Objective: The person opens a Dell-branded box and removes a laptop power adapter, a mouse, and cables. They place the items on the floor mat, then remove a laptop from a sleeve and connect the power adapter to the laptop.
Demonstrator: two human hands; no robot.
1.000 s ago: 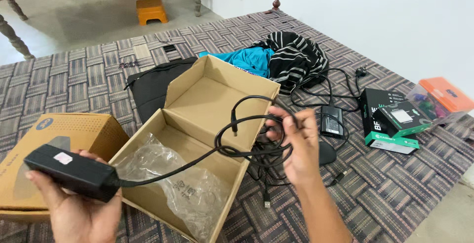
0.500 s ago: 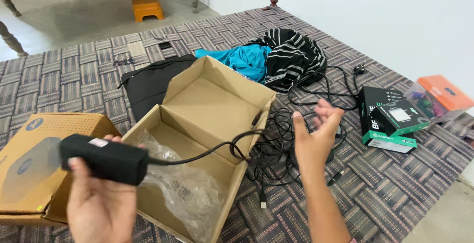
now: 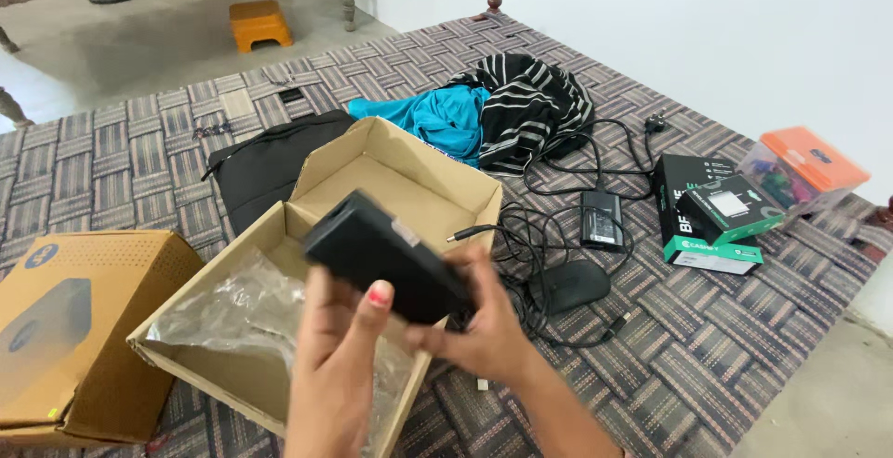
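My left hand [image 3: 339, 346] grips a black power adapter brick [image 3: 383, 255] and holds it tilted above the open cardboard box [image 3: 409, 172]. My right hand [image 3: 474, 328] has closed on the brick's near end, where its black cable [image 3: 474, 232] comes out. That cable trails over the box's right wall to a tangle of wires [image 3: 544, 235] on the mat. Crumpled clear plastic wrap [image 3: 242, 305] lies inside the box under my hands.
A closed brown carton [image 3: 74, 328] sits at the left. Behind the box lie a black bag [image 3: 265, 160], teal cloth [image 3: 428, 119] and striped cloth [image 3: 530, 105]. To the right are a second adapter [image 3: 600, 216], a black mouse [image 3: 569, 283], black-and-green boxes [image 3: 712, 212] and an orange-lidded container [image 3: 805, 170].
My left hand carried the adapter from the left to the middle, over the box. My right hand let go of the coiled cable, opened, then came in to the adapter's end.
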